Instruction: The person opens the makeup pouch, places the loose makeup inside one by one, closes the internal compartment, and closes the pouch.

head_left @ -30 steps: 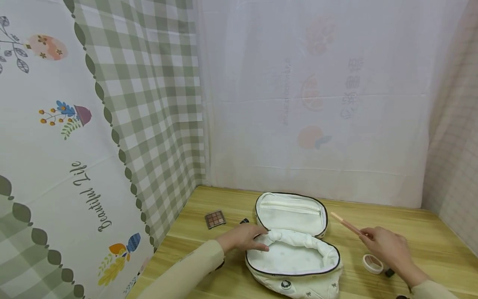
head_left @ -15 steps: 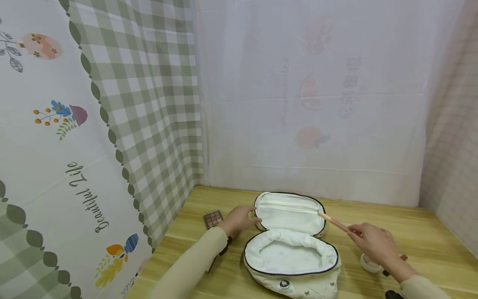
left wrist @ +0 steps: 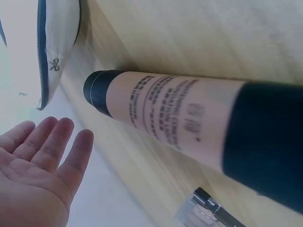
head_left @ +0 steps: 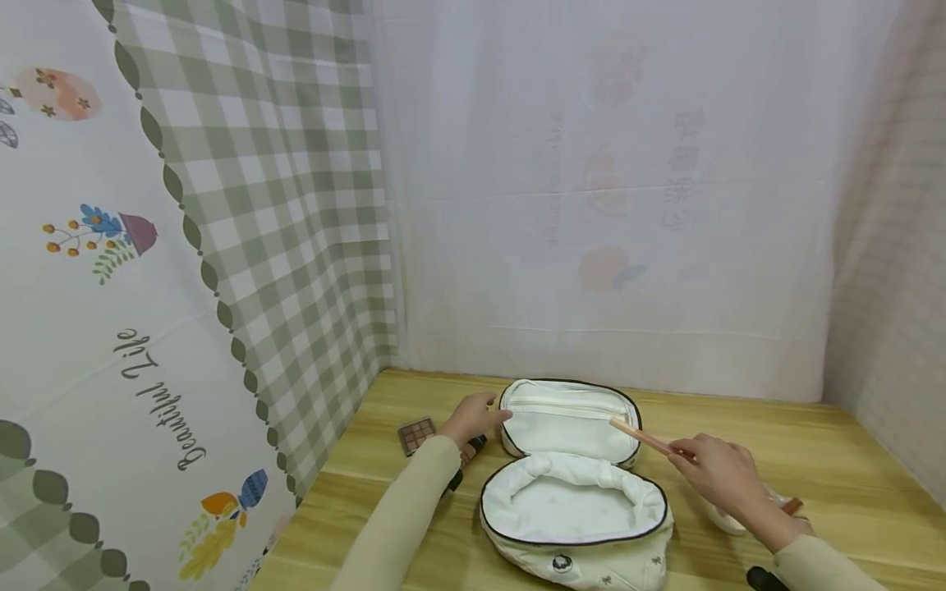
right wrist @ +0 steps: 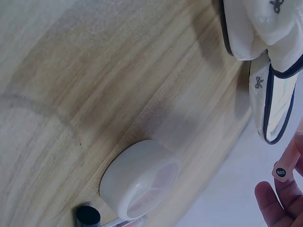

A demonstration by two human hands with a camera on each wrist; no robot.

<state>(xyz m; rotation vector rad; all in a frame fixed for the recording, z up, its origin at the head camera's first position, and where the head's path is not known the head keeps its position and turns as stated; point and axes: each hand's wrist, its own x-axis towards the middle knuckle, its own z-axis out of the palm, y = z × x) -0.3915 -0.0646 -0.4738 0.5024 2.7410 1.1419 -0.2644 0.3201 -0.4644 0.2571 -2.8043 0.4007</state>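
Observation:
A white cosmetic bag (head_left: 576,560) with dark piping lies unzipped, its lid (head_left: 565,433) folded back. Beside the lid's left edge is my left hand (head_left: 473,419), fingers extended; in the left wrist view its palm shows with nothing in it. Whether a fingertip touches the lid I cannot tell. My right hand (head_left: 715,472) pinches a slim pink cosmetic stick (head_left: 641,437) at its near end, marked R05 in the right wrist view. The stick points left, its peach tip overlapping the lid's right side in the head view.
A black-capped foundation bottle (left wrist: 175,109) lies near the left forearm, with an eyeshadow palette (head_left: 415,433) farther left. A round white container (right wrist: 137,182) and a small black cylinder (right wrist: 88,215) sit on the right. Another black object (head_left: 764,579) is near the right sleeve.
My left hand has left the bag's opening and moved up beside the lid. My right hand has carried the pink stick left, toward the lid.

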